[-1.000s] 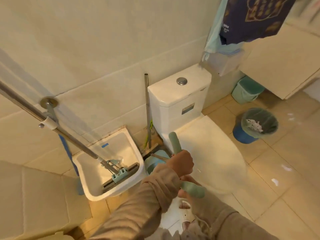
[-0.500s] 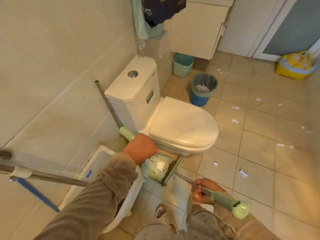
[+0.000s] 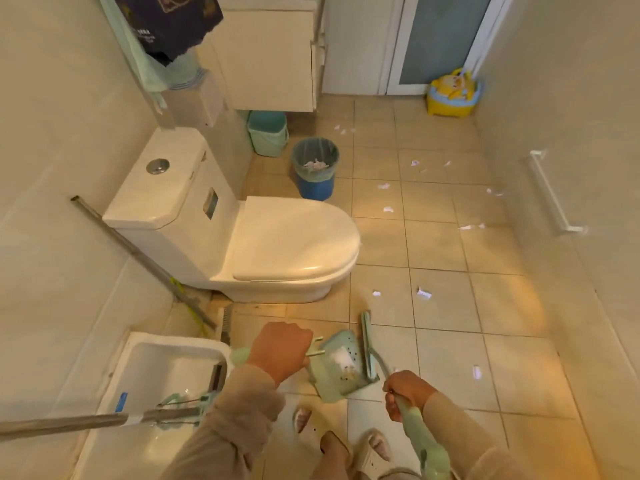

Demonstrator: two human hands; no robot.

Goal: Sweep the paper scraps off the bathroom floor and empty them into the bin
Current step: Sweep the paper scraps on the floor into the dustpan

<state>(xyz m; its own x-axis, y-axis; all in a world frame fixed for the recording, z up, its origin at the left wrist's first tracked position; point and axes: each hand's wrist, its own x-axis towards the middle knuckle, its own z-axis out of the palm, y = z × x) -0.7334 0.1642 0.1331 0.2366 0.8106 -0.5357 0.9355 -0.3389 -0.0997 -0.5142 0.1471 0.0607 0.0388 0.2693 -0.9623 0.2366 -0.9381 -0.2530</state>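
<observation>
Head: hands grip dustpan, broom; scraps on open floor nr toilet

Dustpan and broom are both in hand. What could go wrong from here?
The dustpan in the left hand is tilted with white bits already in it; they may spill. The scraps lie scattered far across the floor, so some could be missed. The bin stands close beside the toilet, leaving a tight approach for emptying.
</observation>
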